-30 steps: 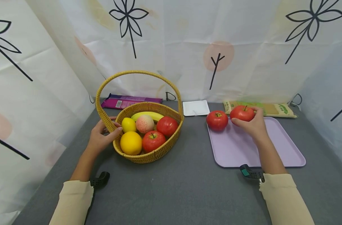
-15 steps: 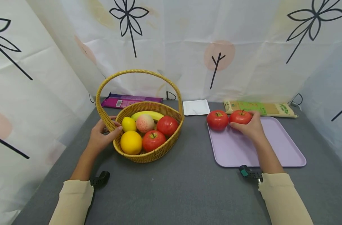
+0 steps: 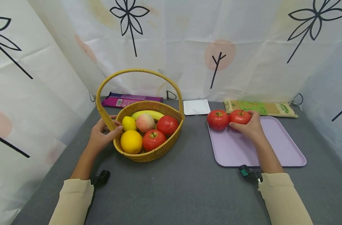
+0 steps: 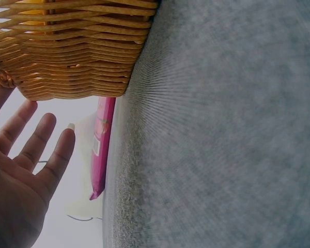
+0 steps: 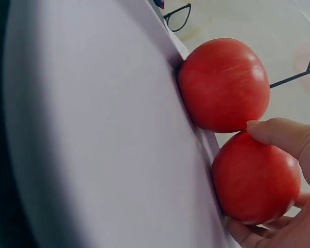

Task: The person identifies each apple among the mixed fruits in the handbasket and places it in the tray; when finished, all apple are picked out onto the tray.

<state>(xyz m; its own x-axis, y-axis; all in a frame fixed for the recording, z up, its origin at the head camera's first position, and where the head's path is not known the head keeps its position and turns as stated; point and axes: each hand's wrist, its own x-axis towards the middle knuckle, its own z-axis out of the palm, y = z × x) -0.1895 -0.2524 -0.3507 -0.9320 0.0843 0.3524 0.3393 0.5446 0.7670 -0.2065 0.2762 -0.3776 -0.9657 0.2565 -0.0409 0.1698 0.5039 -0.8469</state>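
My right hand has its thumb and fingers bent round an apple, the thumb on its near side and the fingers round the far side and low down; they are only as wide as the fruit. That apple is at the far left part of the lilac tray, with no gap visible beneath it, and its stem points up. Just beside it, touching or nearly so, a second apple sits at the tray's corner, and my thumb tip lies at the meeting of the two. My left hand pinches the basket at the left foot of its handle, thumb over the rim and forefinger behind, while the other three fingers stand out straight and spread. In the basket, an orange and a front apple lie nearest me, then a lemon, a peach and a rear apple, with a banana along the far side. Behind the basket is a purple packet; a white packet lies between basket and tray, and a yellow packet beyond the tray's far edge.
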